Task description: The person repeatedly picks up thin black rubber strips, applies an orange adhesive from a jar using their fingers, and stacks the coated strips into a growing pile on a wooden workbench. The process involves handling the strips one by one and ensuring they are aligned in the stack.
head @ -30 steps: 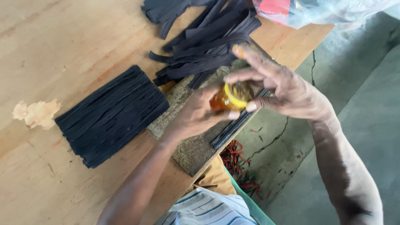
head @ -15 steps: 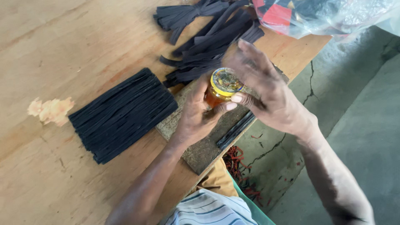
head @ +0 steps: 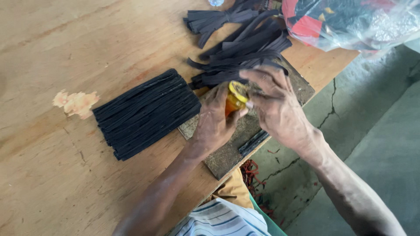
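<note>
Both hands have shifted slightly lower over the grey board (head: 227, 153) since half a second ago; left hand (head: 214, 124) wraps the small amber jar (head: 234, 101), fingers curled round its side; right hand (head: 275, 109) covers its yellow lid (head: 238, 89), fingers pinching the rim; a stacked bundle of black strips (head: 146, 113) lies just beside on the counter (head: 52, 183); loose black strips (head: 245, 48) lie beyond.

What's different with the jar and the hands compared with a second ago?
Little has changed. The left hand still holds the small amber jar by its body, and the right hand has stayed over its yellow lid, fingers shifted slightly around it. The lid is still on. The stacked black strips, the loose black strips and the dark board lie as before on the wooden table.
</note>
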